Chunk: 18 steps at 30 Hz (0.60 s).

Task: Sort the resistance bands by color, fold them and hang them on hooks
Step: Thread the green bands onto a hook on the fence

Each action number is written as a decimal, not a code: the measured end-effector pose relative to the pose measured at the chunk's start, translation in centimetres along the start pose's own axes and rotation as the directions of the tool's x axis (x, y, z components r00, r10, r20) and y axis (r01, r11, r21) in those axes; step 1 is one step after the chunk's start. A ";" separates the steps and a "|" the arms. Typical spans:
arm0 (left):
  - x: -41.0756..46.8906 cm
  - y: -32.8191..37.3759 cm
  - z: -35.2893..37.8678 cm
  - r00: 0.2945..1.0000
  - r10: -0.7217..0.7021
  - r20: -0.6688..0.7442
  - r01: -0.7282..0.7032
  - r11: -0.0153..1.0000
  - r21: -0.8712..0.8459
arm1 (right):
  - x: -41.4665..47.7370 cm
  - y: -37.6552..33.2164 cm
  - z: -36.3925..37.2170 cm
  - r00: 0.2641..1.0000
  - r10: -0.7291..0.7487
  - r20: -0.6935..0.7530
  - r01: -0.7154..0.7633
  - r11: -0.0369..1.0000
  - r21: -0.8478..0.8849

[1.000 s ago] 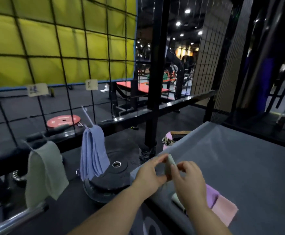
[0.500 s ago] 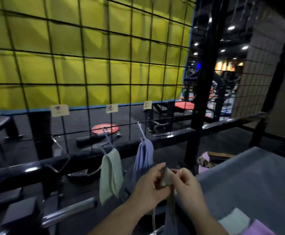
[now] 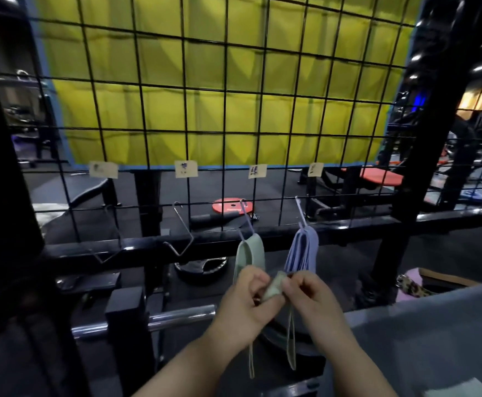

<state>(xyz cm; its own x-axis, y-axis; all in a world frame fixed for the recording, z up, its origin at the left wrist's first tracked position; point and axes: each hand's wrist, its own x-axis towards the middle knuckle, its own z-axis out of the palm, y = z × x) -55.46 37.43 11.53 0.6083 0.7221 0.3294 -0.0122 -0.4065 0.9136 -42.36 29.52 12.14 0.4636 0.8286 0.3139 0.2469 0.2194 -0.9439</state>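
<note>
A yellow padded wall (image 3: 205, 110) fills the background behind a black wire grid (image 3: 226, 94), which is fixed in a black rack frame (image 3: 423, 156). A grey table (image 3: 434, 339) takes up the lower right corner. A pink and leopard-print item (image 3: 411, 287) lies just past the table's far edge. Below the grid a chrome bar (image 3: 182, 318) runs sideways. A black weight plate (image 3: 202, 266) lies on the floor behind the bar, and a red weight plate (image 3: 232, 206) lies farther back beyond the grid.

Two bundles hang from the grid, side by side but apart. The folded green bands (image 3: 249, 250) are on the third hook from the left, and the folded lavender bands (image 3: 302, 247) are on the fourth.

Just in front of and below these bundles, the left hand (image 3: 242, 308) and right hand (image 3: 311, 305) meet in mid-air. Both have their fingers curled, and together they pinch the bunched top of a pale green resistance band (image 3: 274, 287) between thumbs and fingertips. Two thin loops of this band dangle down from the hands, in front of the table's near edge.

Further left, the first hook (image 3: 102, 260) and the second hook (image 3: 184, 222) are bare bent wire. Four small paper labels are clipped to the grid, one above each hook: (image 3: 103, 169), (image 3: 186, 169), (image 3: 257, 171) and (image 3: 315, 169). Their markings are too blurred to read.
</note>
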 end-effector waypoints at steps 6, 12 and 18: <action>-0.8 1.0 -3.0 0.999 0.023 -0.025 -0.024 0.999 -0.047 | 0.4 -0.8 1.1 0.988 0.000 0.155 -0.011 0.997 0.070; 0.0 0.8 -4.8 0.997 0.027 -0.069 -0.034 0.994 -0.099 | 1.0 -2.4 1.4 0.969 0.065 0.240 -0.078 0.996 0.045; 0.7 1.3 -5.3 0.991 0.038 -0.127 -0.065 0.975 -0.214 | 2.5 -4.6 2.3 0.983 0.044 0.180 -0.048 0.999 0.018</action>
<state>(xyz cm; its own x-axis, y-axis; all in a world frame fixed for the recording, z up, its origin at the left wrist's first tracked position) -59.27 40.42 14.18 0.5016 0.7713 0.3917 -0.2214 -0.3232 0.9201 -44.30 31.81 17.03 0.3131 0.9167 0.2480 0.2091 0.1882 -0.9596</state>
